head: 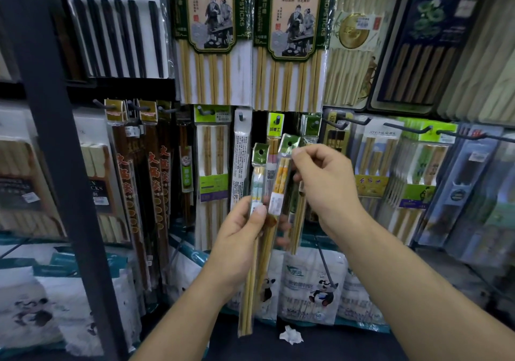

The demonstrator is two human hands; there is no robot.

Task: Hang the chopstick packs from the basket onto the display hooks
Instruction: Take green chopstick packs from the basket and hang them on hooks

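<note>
Our left hand (242,232) angles up from below, thumb clamped across the front of the chopstick packs (280,176). Our right hand (326,185) sits higher, fingers bent, pinching one pack's top. Both forearms bare.

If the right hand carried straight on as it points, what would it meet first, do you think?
Likely the hanging pack with the yellow header, just past the yellow-patterned pack the right hand pinches; depth is unclear.
</note>
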